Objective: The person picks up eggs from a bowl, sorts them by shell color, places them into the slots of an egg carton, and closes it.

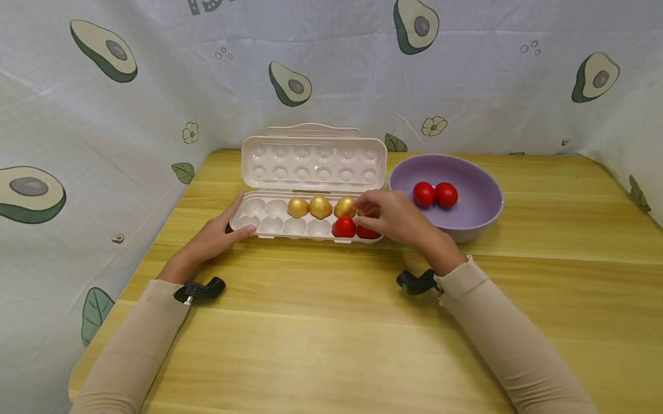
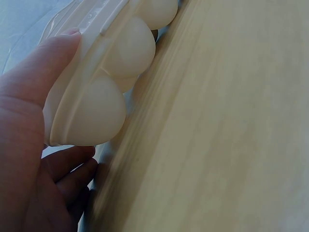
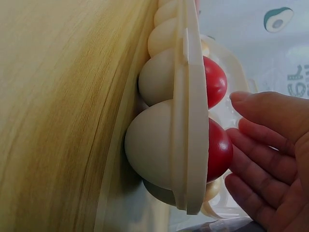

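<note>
A cream plastic egg carton (image 1: 271, 226) lies open on the table, its dimpled lid (image 1: 313, 174) tipped back. My left hand (image 1: 212, 235) holds the carton's left end, the thumb on the rim in the left wrist view and the fingers around the end. Several gold eggs (image 1: 320, 207) sit in the back row; one is partly hidden by my right hand (image 1: 399, 217). Two red eggs (image 1: 344, 227) fill the right end of the front row. Over that end, my right hand has loosely bent fingers, close to the end red egg (image 3: 219, 151), pinching nothing.
A purple bowl (image 1: 486, 209) stands right of the carton, behind my right hand, with two red eggs (image 1: 446, 194) inside. The wooden table (image 1: 297, 347) runs back to a white cloth (image 1: 343, 58) printed with avocados. Black wrist cameras (image 1: 416, 282) sit at both cuffs.
</note>
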### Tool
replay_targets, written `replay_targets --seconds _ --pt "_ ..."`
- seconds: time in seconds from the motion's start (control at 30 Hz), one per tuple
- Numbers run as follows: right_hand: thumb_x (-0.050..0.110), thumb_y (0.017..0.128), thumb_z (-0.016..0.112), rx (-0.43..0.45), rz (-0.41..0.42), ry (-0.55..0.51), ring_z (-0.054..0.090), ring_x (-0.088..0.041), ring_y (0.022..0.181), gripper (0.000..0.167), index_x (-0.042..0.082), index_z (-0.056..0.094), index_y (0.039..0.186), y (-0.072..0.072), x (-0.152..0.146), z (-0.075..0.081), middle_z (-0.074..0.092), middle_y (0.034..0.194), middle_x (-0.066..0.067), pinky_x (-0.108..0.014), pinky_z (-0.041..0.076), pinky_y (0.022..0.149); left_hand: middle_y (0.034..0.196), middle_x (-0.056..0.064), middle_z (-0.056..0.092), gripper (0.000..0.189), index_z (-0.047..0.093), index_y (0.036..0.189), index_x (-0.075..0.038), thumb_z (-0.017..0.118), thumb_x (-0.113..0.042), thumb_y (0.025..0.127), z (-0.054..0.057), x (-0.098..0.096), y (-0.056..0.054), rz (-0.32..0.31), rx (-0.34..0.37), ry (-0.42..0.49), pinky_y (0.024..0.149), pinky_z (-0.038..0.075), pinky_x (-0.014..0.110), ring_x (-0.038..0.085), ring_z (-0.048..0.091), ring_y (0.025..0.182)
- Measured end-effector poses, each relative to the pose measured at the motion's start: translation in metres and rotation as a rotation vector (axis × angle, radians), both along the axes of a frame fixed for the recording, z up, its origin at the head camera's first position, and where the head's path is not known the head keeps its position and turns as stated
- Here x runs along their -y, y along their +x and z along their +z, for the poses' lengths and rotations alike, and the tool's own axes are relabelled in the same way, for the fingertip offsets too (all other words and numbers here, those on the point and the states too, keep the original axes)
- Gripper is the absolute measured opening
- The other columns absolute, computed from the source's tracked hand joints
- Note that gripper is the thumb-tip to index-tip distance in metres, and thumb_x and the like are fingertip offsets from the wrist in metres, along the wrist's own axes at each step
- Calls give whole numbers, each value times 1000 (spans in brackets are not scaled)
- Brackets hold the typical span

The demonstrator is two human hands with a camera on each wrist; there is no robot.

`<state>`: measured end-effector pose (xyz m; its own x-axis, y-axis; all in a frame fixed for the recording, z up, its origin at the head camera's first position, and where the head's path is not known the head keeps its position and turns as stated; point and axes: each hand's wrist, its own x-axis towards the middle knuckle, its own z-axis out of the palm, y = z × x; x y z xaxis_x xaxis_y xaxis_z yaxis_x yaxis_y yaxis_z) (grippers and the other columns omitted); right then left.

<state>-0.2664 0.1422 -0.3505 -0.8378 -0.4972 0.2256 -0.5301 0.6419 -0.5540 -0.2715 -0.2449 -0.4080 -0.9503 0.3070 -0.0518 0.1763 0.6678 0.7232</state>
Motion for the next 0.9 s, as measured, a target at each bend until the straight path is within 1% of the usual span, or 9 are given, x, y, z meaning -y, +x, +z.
replay_targets --seconds 0.27,0.5,0.7,0.9 --pt "17 86 75 10 -2 1 67 -21 93 29 5 69 111 0 0 1 72 102 -9 -37 55 83 159 17 15 89 1 157 -24 58 -50 93 1 0 0 -4 -4 4 115 16 53 36 18 144" --pt "17 86 74 -1 7 -14 67 -21 93 29 5 69 112 0 -3 1 72 103 -9 -39 54 85 159 17 14 89 1 157 -26 58 -50 93 0 -1 1 -1 -2 13 115 15 53 36 17 144" --pt "18 87 73 -35 4 -54 66 -25 97 28 4 69 111 -1 -7 4 71 104 -11 -44 52 89 159 17 15 89 1 157 -25 58 -50 93 -1 -1 0 -3 -8 13 115 16 53 36 18 144" --pt "21 87 74 -26 -19 -113 65 -29 102 34 2 67 114 -3 -11 5 70 108 -14 -46 50 93 158 18 16 89 2 157 -25 58 -50 93 0 -1 0 -1 -6 12 115 16 53 36 18 144"
